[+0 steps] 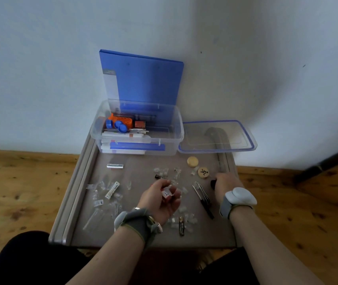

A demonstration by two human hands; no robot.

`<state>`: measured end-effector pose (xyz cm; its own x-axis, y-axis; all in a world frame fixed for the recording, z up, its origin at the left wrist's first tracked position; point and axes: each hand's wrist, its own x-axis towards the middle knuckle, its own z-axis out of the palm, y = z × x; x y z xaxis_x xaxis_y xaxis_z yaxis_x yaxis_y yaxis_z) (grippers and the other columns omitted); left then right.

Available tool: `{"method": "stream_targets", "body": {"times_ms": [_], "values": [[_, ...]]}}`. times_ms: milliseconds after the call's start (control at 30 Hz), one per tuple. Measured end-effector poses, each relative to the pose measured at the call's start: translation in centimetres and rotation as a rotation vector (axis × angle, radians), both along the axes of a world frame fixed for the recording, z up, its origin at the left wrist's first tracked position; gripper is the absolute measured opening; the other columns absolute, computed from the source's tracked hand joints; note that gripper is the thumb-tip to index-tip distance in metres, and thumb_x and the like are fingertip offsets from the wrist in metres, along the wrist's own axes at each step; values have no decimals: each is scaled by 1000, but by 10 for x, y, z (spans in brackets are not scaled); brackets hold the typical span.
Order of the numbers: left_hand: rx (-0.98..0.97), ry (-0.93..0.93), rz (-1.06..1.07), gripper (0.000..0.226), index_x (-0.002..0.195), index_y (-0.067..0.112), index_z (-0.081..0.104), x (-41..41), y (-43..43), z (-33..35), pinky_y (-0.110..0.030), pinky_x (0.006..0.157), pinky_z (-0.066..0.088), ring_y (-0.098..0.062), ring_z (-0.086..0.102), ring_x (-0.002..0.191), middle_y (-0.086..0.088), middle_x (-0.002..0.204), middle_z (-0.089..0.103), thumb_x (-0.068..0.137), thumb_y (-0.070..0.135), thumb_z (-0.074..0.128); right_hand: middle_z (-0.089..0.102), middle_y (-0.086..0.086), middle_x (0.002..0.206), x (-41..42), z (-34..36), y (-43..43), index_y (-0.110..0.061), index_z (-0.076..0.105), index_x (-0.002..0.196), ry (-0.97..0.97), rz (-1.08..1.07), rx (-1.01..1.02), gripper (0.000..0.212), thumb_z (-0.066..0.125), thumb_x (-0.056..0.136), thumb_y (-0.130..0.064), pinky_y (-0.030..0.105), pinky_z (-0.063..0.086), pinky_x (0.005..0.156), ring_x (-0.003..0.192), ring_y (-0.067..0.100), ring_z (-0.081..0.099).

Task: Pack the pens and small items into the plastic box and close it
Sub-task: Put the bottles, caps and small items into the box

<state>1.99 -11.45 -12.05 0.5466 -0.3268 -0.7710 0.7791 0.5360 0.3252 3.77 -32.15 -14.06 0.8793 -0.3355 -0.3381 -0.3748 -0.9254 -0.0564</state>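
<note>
Now, left grip (159, 199) curls round a white cube (166, 193); right grip (225, 185) clenches a dark thing (213, 184), maybe a pen, five o'clock from the box (175, 130).

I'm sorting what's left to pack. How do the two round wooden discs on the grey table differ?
The farther round wooden disc has a plain top; the nearer round wooden disc bears a black mark. The farther one lies by the clear blue-rimmed lid; the nearer one by the right hand. Both are pale, lie flat on the grey table, outside the clear plastic box.
</note>
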Motion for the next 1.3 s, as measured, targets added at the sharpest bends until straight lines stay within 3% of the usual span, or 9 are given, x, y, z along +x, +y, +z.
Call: {"method": "stream_targets", "body": {"times_ms": [233,333,467,600,733,800,900,1067,1300], "values": [[-5,-10,-50,10,81,14,57,1,-5,-4,-24,48,51,-18,59,61,-3,68,59,89,17,52,64,8,89,-12,5,1,-9,55,105,-113,49,24,21,46,90,-22,27,40,61,73,26,57],[6,-13,-50,10,81,12,58,0,-12,-6,-28,48,53,-20,61,63,-6,72,60,88,19,54,58,-7,77,-24,25,31,-25,55,91,-271,21,295,14,58,84,-37,24,36,57,71,17,53],[-64,-61,-48,28,95,9,61,-4,-21,-10,-40,64,55,-26,64,76,-14,91,66,93,35,49,55,-16,73,-42,36,76,-30,52,103,-312,16,581,32,65,78,-44,15,34,54,66,-2,52],[-59,-106,-60,33,105,6,63,-9,-17,-15,-39,71,55,-23,65,77,-12,85,71,91,34,53,57,-15,79,-49,33,85,-29,58,105,-326,123,572,28,61,82,-44,9,31,54,67,0,50],[16,-17,-11,26,96,2,61,-7,-7,-16,-26,46,55,-19,59,63,-12,82,60,85,26,63,57,-9,85,-47,21,59,-22,63,96,-426,47,432,21,56,88,-40,11,38,62,80,10,57],[48,14,12,18,84,7,60,-7,-5,-16,-23,41,51,-16,57,56,-9,73,58,83,24,67,56,0,93,-43,12,39,-17,60,97,-334,-71,235,28,56,87,-43,26,43,69,87,22,58],[69,26,28,17,81,9,61,-6,-5,-14,-23,41,51,-15,58,49,-8,68,58,82,23,68,65,3,91,-44,-5,29,-15,63,90,-117,-61,106,33,57,85,-47,26,42,64,80,23,61],[94,20,48,19,82,7,61,-7,-1,-9,-24,40,51,-16,60,45,-9,64,59,82,24,69,65,3,87,-45,-14,28,-16,61,87,-22,-20,98,27,58,82,-42,26,39,60,71,20,56],[87,20,64,19,85,6,60,-11,7,-6,-23,41,51,-19,56,61,-10,76,57,83,23,68,49,-3,65,-41,-8,33,-20,48,65,51,61,159,21,54,83,-30,24,29,47,61,19,48]]}}
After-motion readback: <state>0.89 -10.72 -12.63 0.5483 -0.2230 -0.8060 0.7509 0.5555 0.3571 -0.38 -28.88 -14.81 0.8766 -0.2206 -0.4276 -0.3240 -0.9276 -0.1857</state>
